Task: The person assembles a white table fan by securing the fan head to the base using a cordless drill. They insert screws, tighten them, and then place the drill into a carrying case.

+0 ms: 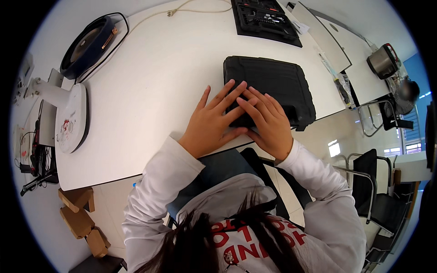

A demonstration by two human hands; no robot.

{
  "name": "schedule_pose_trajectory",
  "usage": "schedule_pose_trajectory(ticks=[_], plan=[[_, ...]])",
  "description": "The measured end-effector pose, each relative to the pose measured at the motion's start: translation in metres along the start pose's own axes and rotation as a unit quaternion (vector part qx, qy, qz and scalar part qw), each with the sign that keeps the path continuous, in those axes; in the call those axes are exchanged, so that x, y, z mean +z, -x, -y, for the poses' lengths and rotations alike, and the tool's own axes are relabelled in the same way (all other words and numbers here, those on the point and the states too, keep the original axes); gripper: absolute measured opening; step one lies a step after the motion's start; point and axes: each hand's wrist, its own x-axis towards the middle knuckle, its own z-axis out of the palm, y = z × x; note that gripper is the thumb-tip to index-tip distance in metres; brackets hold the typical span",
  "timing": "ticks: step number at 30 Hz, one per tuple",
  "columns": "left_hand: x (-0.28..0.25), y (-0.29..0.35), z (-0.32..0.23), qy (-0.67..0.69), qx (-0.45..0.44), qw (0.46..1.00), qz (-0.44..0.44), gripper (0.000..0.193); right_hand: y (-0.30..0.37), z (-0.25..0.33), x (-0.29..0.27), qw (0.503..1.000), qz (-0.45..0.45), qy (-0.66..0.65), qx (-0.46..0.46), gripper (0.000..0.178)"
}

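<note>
A closed black plastic case lies flat near the front edge of the white table, to the right of its middle. My left hand is held with its fingers spread, its fingertips over the case's near left corner. Beside it, my right hand stretches its fingers over the near part of the case. The fingertips of the two hands meet and partly overlap. Neither hand grips anything. Whether the palms touch the case or hover above it, I cannot tell. The hands hide the case's near left edge.
An open black tool case with tools sits at the far right. At left are a dark blue round appliance with a black cord and a white stand base. A pale cable with a plug lies at the back. Black chairs stand at right.
</note>
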Motion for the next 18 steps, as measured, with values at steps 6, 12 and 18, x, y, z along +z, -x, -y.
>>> schedule_pose_trajectory(ticks=[6, 12, 18], plan=[[0.004, -0.003, 0.003, 0.029, -0.011, 0.999, -0.022, 0.062, -0.002, -0.003, -0.015, 0.995, 0.027, -0.091, 0.000, 0.087], [0.008, 0.002, 0.002, 0.077, -0.008, 0.996, -0.052, 0.068, 0.038, -0.036, -0.083, 0.997, -0.016, 0.052, 0.059, 0.086], [0.007, 0.007, 0.001, 0.253, -0.045, 0.951, -0.171, 0.062, 0.067, -0.050, -0.091, 0.993, 0.044, 0.047, 0.098, 0.084]])
